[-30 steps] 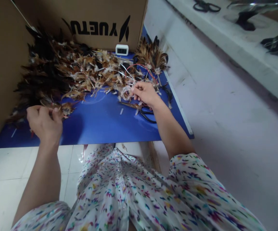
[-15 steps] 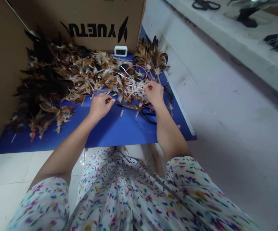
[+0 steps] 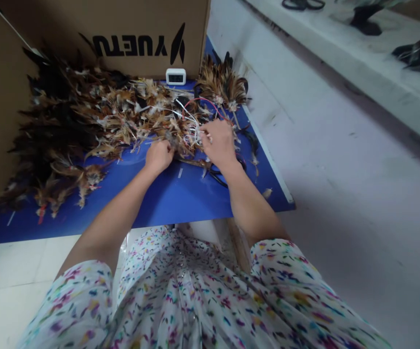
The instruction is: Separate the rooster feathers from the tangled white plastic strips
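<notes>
My left hand [image 3: 160, 156] is closed at the near edge of the feather pile, its fingertips against a small greyish feather [image 3: 171, 140]; what they pinch is hidden. With the fingers curled downward, my right hand [image 3: 219, 143] reaches over a tangle of white strings [image 3: 192, 135] and covers part of it. Whatever it grips there cannot be made out. A red cord [image 3: 204, 99] arches up behind that hand. Black-handled scissors [image 3: 218, 178] lie on the blue tabletop [image 3: 181, 206] between my hands, partly hidden by my right wrist.
Brown and black feathers [image 3: 111, 111] heap across the table's left and middle. A feather bundle [image 3: 224, 82] stands by the wall at the back right. A small white digital clock [image 3: 175, 76] sits before a cardboard box [image 3: 140, 22]. A ledge [image 3: 341, 53] runs along the right.
My right hand has moved left and turned over the white strings, its fingers now pointing down. My left hand has moved slightly right, its fingers closing near the greyish feather.
</notes>
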A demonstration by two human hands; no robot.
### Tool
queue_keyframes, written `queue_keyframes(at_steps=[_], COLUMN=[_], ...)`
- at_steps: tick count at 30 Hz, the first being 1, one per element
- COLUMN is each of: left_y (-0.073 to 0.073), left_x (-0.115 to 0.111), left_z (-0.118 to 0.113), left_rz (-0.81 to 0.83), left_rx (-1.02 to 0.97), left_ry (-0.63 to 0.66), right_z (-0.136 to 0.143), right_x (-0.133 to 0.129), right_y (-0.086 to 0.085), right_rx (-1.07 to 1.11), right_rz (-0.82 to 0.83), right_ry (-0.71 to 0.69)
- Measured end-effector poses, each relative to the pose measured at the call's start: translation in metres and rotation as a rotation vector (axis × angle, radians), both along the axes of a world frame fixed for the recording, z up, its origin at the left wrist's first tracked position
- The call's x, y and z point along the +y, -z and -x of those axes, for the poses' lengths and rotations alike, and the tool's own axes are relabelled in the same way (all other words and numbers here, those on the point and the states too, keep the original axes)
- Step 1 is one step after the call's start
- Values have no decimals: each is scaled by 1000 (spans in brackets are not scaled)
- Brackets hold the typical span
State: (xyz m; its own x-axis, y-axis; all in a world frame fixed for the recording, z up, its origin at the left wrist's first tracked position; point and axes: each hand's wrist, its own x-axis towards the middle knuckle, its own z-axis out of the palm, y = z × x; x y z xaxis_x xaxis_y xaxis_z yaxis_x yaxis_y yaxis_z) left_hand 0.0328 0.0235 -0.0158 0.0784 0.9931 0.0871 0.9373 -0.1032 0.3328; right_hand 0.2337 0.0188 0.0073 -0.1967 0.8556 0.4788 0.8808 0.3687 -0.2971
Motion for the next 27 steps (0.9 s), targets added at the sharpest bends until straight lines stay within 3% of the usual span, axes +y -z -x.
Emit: queue_keyframes(at_steps=[2, 4, 11, 17, 27], left_y=[2, 4, 15, 19, 29], left_x=[-1, -1, -1, -6, -5], left_z=[8, 18, 51, 59, 61], left_rz=[-26, -74, -249, -101, -126], left_rx=[-55, -103, -315, -536, -680], left_ry=[-20, -34, 13, -16, 25], right_z=[11, 20, 28, 23, 12], right_x=[-2, -3, -1, 6, 10], right_y=[8, 17, 30, 33, 34], right_rx=[-31, -84, -82, -40, 44], right_rz=[74, 128, 167, 222, 67], right_ry=[-164, -216, -161, -111, 29])
